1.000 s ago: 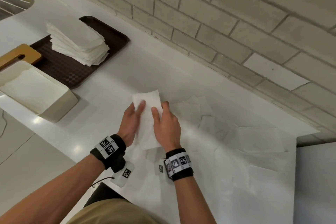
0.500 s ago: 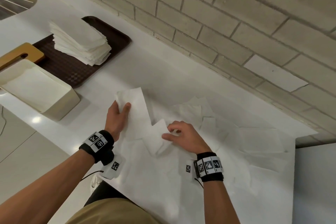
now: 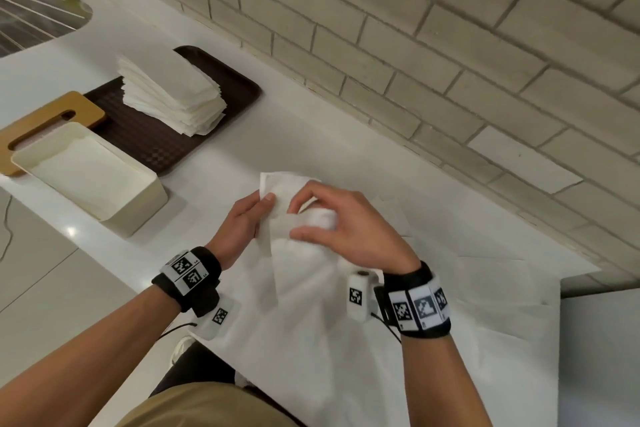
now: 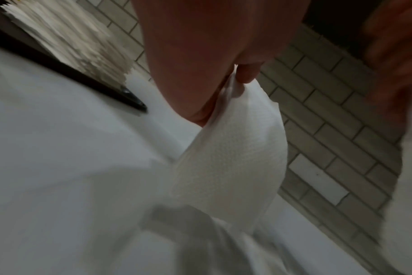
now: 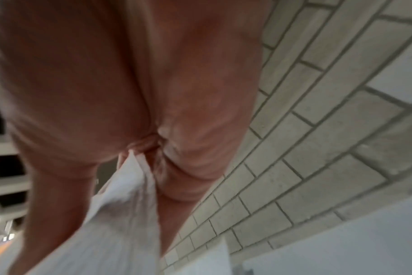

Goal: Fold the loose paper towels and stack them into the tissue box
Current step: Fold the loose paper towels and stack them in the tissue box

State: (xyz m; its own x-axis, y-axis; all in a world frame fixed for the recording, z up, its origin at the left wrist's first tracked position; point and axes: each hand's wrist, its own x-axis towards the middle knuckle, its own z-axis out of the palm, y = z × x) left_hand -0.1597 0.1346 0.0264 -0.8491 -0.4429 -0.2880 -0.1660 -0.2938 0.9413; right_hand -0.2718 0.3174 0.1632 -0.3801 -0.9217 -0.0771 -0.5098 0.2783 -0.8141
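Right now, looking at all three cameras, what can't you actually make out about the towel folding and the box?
- Head view: the right hand covers the held white paper towel, hiding its fold.
- Head view: the cream plastic tissue box shows white inside; towels or bare floor, unclear.
- Left wrist view: the left hand and blur hide the towel's pinched edge.
- Right wrist view: motion blur; the box is not seen.
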